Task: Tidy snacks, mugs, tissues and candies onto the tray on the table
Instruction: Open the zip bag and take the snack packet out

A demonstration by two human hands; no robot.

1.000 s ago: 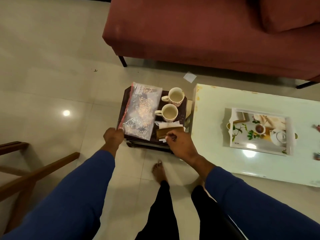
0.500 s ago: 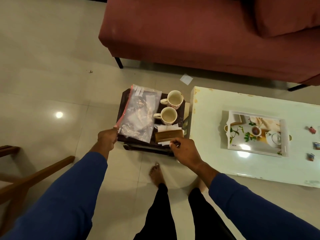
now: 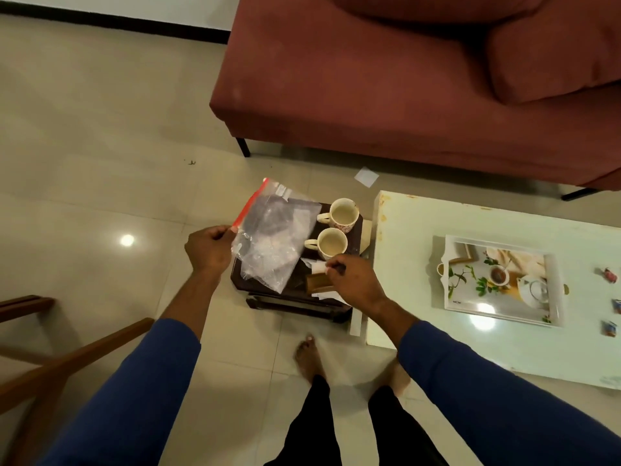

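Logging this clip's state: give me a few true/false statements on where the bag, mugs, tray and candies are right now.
1. The left hand pinches the bag at its red strip. True.
2. Both mugs stand on the tray. False: the mugs stand on the dark stool; the tray on the table holds nothing.
3. The right hand is down at the tissue holder. True.
4. The candies lie on the floor. False: the candies lie on the table, right of the tray.
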